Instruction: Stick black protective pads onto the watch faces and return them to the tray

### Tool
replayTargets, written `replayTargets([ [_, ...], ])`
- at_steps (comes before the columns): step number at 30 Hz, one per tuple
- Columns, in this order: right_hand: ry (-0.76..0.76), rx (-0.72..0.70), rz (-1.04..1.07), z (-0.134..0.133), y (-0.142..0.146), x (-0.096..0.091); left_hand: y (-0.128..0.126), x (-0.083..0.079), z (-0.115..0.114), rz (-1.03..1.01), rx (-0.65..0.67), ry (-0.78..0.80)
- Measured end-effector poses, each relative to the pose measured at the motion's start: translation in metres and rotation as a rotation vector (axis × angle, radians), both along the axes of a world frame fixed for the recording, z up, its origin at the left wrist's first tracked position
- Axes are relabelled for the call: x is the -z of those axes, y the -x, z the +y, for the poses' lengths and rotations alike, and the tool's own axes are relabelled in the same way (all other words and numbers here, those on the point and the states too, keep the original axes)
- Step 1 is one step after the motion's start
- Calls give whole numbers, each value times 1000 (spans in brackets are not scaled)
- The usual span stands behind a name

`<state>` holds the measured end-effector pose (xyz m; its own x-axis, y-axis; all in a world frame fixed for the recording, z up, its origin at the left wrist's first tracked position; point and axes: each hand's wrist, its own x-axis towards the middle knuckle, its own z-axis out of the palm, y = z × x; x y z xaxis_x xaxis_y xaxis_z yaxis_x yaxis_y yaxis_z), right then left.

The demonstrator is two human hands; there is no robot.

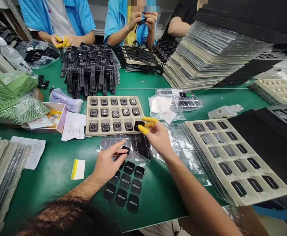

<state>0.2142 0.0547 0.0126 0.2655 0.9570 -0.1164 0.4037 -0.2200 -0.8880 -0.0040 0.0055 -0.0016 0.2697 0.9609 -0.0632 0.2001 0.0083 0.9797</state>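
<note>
My right hand (158, 136), with yellow finger cots on three fingertips, pinches a black watch body (138, 125) at the lower right pocket of a beige tray (88, 113) filled with watch bodies. My left hand (107, 162) is closed on a small black piece (125, 150) just above a clear sheet of black screen stickers (127, 185). Another clear film with dark stickers (133, 142) lies between the hands.
A beige tray of black straps (236, 160) lies to the right on stacked trays. Piles of black straps (90, 70), tall tray stacks (207, 55), green strap bundles (8, 98), a pink box (59, 123), papers and a yellow-edged pad (78, 169) crowd the green table. Three people work across it.
</note>
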Motion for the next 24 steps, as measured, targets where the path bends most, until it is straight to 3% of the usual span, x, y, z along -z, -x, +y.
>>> replayTargets([
  [3, 85, -180, -421, 31, -21, 13, 1, 4, -1, 7, 26, -57],
  [6, -19, -231, -688, 40, -24, 20, 2, 5, -1, 38, 27, -92],
  [8, -72, -227, -710, 38, -22, 21, 2, 4, -1, 51, 13, -99],
  [14, 13, -130, -736, 39, -14, 19, 0, 1, 0, 72, -4, -75],
  [19, 66, -407, -731, 44, 6, 18, 0, -1, -1, 65, -13, -40],
  [24, 61, -511, -593, 50, 12, 14, 0, -9, 2, 102, -8, 39],
])
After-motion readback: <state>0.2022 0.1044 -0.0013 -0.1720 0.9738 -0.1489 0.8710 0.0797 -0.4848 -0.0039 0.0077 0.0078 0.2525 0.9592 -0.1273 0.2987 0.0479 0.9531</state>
